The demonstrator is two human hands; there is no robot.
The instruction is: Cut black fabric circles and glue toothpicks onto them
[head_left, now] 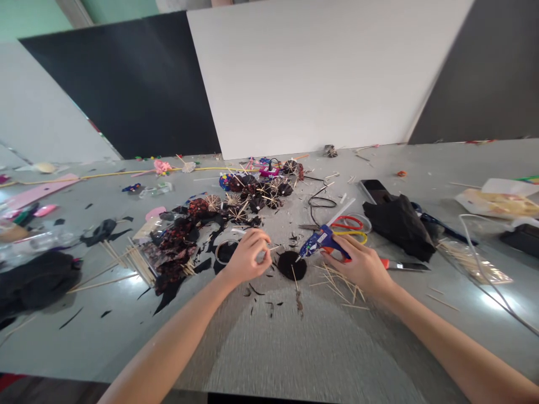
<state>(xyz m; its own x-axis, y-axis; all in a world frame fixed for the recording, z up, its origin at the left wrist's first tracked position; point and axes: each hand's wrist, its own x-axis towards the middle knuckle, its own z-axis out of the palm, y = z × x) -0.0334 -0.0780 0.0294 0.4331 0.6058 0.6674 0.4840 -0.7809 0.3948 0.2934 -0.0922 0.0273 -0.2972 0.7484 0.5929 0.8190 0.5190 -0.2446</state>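
Observation:
My right hand [357, 262] is wrapped round a blue glue gun [318, 241], its nozzle pointing down and left over a round black piece [287, 266]. A thin wooden stick [293, 272] lies with one end on that piece. Left of it, my left hand [251, 255] is closed in a pinch, thumb against index finger, and a small stick [274, 248] extends from the fingertips towards the black piece. Loose short sticks [337, 282] lie beside my right hand.
Scissors [349, 223] and a knife [406, 265] lie near my right hand. Black cloth [398, 224] is farther right. Dark balls with sticks [256, 196] cluster behind my left hand; bundled sticks [140, 262] stand left. Black scraps litter the table [290, 353].

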